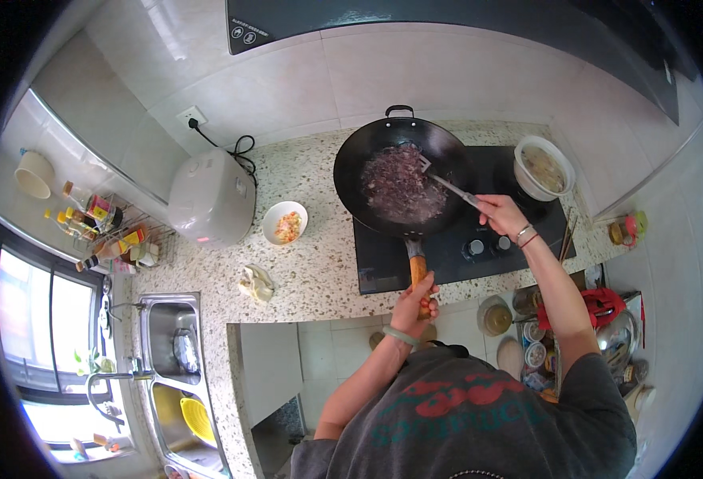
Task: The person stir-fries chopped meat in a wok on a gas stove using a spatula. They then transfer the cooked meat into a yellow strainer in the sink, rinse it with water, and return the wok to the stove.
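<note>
Holds wok over cooktop with left hand, fingers clamped round wooden handle at front edge of counter. Grips spatula in right hand, fingers clamped. Has open counter between wok and white bowl.

The counter looks like speckled stone, smooth with a faint sheen. Toward its back edge, the wok is dark metal, dully gleaming inside, and its handle, reaching to the front edge, is smooth wood. The spatula has a bare metal head and shaft. Beneath, the stove has a glossy top like glass. Near the counter's back left corner, the rice cooker looks like smooth, lightly shiny plastic; the bowl seems glazed. Along the left edge, the sink is shiny metal.
</note>
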